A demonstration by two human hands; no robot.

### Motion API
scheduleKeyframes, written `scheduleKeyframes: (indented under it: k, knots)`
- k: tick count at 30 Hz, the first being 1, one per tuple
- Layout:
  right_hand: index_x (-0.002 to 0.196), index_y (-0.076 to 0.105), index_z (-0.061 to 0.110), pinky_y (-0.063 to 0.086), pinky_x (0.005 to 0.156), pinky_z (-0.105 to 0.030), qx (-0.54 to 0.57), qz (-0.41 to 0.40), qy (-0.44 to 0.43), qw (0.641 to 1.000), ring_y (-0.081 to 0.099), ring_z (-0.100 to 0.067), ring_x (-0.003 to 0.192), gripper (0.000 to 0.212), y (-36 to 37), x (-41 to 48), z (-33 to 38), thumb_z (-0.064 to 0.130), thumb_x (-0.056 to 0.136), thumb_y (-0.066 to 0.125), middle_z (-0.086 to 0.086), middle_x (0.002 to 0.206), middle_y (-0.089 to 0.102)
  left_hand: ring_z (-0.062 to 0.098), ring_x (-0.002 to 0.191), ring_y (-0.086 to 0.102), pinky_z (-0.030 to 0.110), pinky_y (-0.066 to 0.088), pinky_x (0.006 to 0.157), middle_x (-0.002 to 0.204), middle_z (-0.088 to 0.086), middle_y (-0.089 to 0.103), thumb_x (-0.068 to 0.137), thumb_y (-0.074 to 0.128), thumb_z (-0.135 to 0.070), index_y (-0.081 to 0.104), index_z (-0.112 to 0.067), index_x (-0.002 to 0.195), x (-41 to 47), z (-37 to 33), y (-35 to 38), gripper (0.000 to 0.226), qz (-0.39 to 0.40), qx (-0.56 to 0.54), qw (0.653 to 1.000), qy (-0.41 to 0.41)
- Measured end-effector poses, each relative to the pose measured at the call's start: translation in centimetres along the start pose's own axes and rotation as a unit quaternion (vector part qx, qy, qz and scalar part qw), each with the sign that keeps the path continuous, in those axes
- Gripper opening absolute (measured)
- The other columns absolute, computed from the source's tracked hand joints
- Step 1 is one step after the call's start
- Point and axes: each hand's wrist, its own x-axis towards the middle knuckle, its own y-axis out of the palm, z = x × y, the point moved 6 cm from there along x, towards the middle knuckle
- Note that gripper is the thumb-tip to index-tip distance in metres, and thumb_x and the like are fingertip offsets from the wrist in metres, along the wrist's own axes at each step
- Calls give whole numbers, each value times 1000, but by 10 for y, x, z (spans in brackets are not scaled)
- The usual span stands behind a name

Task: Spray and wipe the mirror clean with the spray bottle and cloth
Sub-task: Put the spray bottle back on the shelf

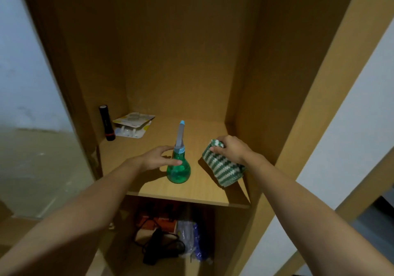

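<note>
left hand point(158, 157) half-open, cupping round green spray bottle point(178, 170); right hand point(231, 149) grips striped cloth point(221, 164).

Both hands are in over the shelf point(185, 196) now. The spray bottle point(178, 170) stands upright just right of the left hand point(157, 158), thumb touching its body. The cloth point(221, 164) sits under the right hand point(231, 150), trailing back toward the shelf's front edge. Bottle between the two hands. Far beyond the left hand, against the left wall, a flashlight point(106, 122) stands on end, with flat packets point(132, 126) just right of it. Below the shelf, under both hands, cables and bags point(170, 239) are piled.
</note>
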Motion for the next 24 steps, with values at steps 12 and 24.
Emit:
scheduleKeyframes:
  k: [12, 24]
  knots:
    - [122, 52, 17, 50, 83, -38, -17, -54, 48, 997, 60, -21, 97, 40, 16, -69, 53, 44, 93, 49, -6, 106, 61, 27, 141, 21, 47, 15, 115, 154, 6, 22, 85, 43, -60, 24, -24, 145, -64, -9, -31, 72, -74, 307, 948, 37]
    - [112, 58, 15, 48, 78, -37, -17, -102, 104, 989, 61, -22, 92, 38, 56, -172, 127, 47, 92, 51, -6, 100, 63, 26, 143, 17, 48, 12, 116, 156, 5, 19, 87, 40, -60, 22, -27, 146, -178, 1, -37, 70, -64, 367, 919, 133]
